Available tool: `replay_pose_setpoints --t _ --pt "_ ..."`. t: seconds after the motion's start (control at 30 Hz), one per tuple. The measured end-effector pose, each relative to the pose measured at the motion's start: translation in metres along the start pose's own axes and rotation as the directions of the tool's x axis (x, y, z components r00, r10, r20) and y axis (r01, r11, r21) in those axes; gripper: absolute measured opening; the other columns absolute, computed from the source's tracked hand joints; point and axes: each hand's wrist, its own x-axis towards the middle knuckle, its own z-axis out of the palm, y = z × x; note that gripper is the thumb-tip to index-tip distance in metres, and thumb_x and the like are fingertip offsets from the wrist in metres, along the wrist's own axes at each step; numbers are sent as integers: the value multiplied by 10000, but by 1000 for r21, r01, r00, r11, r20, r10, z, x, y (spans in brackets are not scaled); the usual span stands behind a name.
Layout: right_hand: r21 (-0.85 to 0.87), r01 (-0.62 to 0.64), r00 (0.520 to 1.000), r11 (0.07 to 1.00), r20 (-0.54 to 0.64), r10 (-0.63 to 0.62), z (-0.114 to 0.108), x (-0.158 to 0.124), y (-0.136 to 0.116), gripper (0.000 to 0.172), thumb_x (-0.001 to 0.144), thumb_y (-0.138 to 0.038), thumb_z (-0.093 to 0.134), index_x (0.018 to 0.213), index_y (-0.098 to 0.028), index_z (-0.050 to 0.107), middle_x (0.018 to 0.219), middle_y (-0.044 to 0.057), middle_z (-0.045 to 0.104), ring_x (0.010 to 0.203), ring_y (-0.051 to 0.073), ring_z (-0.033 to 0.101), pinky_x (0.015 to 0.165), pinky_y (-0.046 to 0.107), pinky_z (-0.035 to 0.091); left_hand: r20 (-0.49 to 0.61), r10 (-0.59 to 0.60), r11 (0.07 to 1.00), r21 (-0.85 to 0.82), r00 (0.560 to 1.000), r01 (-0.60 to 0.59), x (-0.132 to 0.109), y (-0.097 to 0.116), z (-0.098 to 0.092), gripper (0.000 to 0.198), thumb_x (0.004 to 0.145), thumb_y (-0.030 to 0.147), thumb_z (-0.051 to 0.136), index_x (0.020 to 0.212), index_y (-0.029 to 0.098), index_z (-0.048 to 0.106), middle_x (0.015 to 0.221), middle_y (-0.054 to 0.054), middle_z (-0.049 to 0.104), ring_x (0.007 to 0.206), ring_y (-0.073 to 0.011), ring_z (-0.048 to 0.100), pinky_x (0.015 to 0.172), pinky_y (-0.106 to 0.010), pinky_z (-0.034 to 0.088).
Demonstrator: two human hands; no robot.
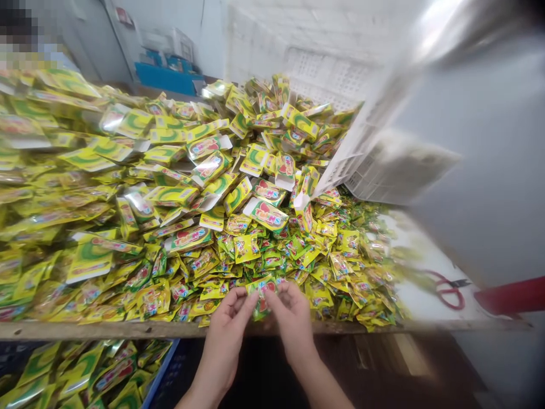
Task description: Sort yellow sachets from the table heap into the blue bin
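Observation:
My left hand [233, 322] and my right hand [293, 319] come together at the table's front edge. Between their thumbs and curled fingers they hold one small green and yellow candy packet [261, 297], its printed face turned up. Just beyond my fingers lies a deep heap of similar small packets [247, 248]. Yellow and green cardboard boxes [268, 214] are piled over and behind them, several with white flaps standing open. The undersides of my fingers are hidden.
A white plastic crate [361, 130] is tipped on its side over the heap. Red-handled scissors [450, 291] lie at the right, near a red bar [511, 296]. Below left, a blue crate [164, 372] holds more packets. A blue box [168, 78] stands behind. Part of a person shows at the far upper left.

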Motion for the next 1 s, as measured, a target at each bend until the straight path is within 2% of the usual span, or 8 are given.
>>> replay_pose_setpoints --t 0.2,0.4,0.63,0.7,0.77,0.87,0.93,1.0 --pt "-75 26 1000 997 17 -25 -7 -3 1 331 778 -468 703 887 -178 586 673 -20 592 473 96 508 380 189 404 20 -28 999 -17 999 28 0 1 -3 254 772 340 729 950 179 645 907 -27 691 875 -176 628 812 -261 485" --pt "-337 304 940 891 255 -224 -31 13 -22 115 842 -278 638 870 -196 714 825 24 683 787 176 612 734 276 479 -4 68 966 250 998 -65 3 6 -8 234 743 395 728 758 165 691 725 -2 665 723 -160 575 676 -215 422" --pt "-491 355 902 795 403 -153 -26 17 -35 90 815 -192 621 790 -210 705 728 -13 656 699 149 585 668 244 444 141 -16 956 291 990 -26 6 12 -5 238 782 396 688 852 169 691 811 -26 685 782 -185 598 711 -240 453" --pt "-501 339 935 796 275 -225 -20 16 -29 90 776 -212 676 867 -207 673 732 -19 626 659 135 556 634 234 444 167 -1 955 294 986 -49 6 13 -4 242 745 357 732 892 168 697 858 -41 710 828 -203 627 761 -261 471" --pt "-449 297 954 843 164 -249 -15 14 -23 283 727 -264 745 979 -203 632 786 -13 613 678 137 553 628 232 463 130 46 957 279 990 -81 6 13 -3 222 741 333 742 885 170 697 856 -43 717 831 -202 639 777 -266 481" --pt "-278 173 963 945 248 -103 -14 12 -14 341 716 -379 769 949 -186 613 773 -6 601 683 152 562 568 234 500 124 86 942 314 989 -121 8 15 -7 177 781 327 709 871 175 712 862 -49 710 843 -203 642 784 -275 490" --pt "-221 92 957 971 288 -26 -16 11 -11 333 735 -446 747 877 -176 612 709 -11 582 624 148 544 480 227 495 191 158 868 442 969 -229 13 23 -13 175 834 332 651 858 179 734 893 -61 689 866 -208 633 782 -283 488" --pt "-213 78 971 974 238 -26 -21 10 -11 356 761 -487 716 889 -167 625 707 3 594 598 147 536 433 225 489 237 355 679 599 904 -424 27 39 -22 206 884 316 585 898 184 742 926 -71 658 894 -209 613 795 -294 478"
